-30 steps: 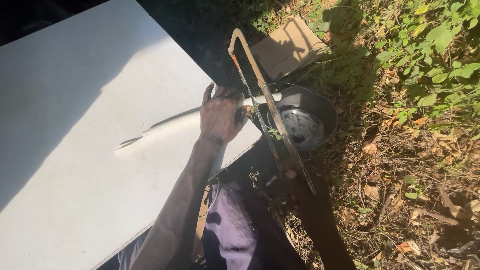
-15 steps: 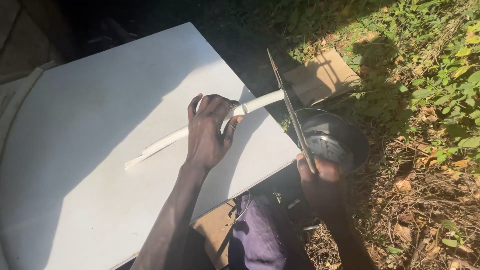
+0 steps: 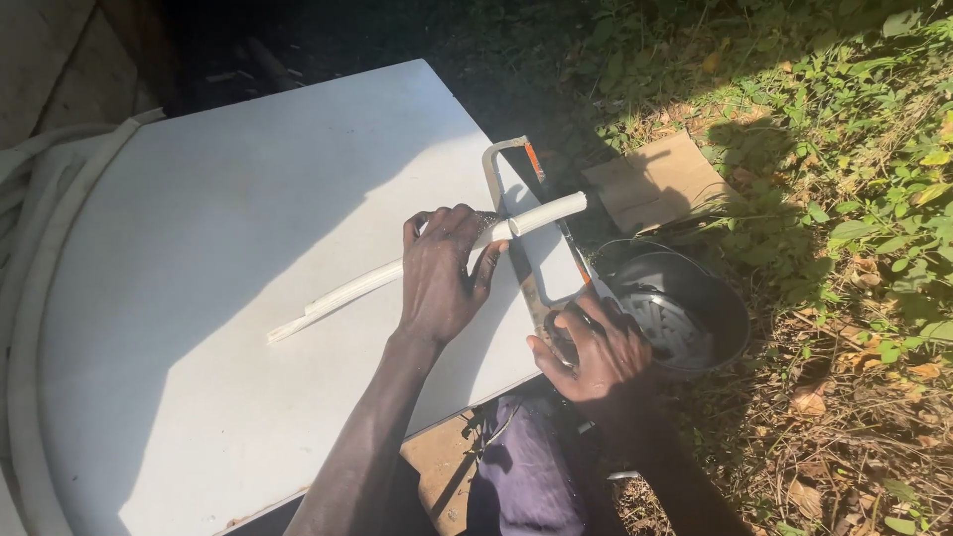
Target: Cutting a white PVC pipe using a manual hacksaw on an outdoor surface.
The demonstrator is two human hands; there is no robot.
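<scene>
My left hand [image 3: 444,270] presses a long white pipe [image 3: 541,214] flat against a white board [image 3: 228,228]. The pipe's right end sticks out past the board's edge. My right hand [image 3: 594,352] grips the handle of a hacksaw [image 3: 511,169]. Its metal frame lies along the board's right edge and its blade crosses the pipe just right of my left fingers. The pipe's left end looks split and ragged.
A dark round bowl [image 3: 710,298] with several short white pipe pieces sits on the ground to the right. A piece of cardboard [image 3: 660,179] lies beyond it among grass and dry leaves. White tubing [image 3: 25,298] coils at the left.
The view has swung left. The saw has come down from a raised angle to lie across the pipe, and my right hand has shifted forward on its handle.
</scene>
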